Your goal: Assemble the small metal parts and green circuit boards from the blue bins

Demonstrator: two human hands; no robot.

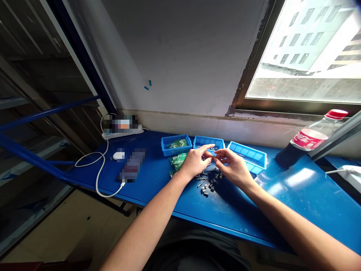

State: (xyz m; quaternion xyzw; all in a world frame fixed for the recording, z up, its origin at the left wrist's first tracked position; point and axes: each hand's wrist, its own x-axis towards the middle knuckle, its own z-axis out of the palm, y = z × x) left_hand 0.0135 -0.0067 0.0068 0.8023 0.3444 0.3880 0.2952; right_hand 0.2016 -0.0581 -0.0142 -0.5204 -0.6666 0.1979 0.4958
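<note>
My left hand point(195, 161) and my right hand point(231, 165) meet above the blue table, fingertips close together. Both are closed in a pinch around something small between them, too tiny and covered to name. Below them lies a loose pile of metal screws and rivet-like pins point(205, 189). Green circuit boards point(178, 161) in clear wrapping lie beside my left hand. Behind the hands stand a blue bin point(177, 151) with more green boards, a middle blue bin point(200, 138) with small parts, partly hidden by my left hand, and a right blue bin point(261, 165) near my right hand.
A cola bottle point(308, 139) with a red cap leans at the right by the window. On the left lie a blurred phone-like item point(132, 165), a white cable point(98, 180), a small white round object point(118, 155) and a power strip point(124, 132). The table's front edge point(225, 230) runs before me.
</note>
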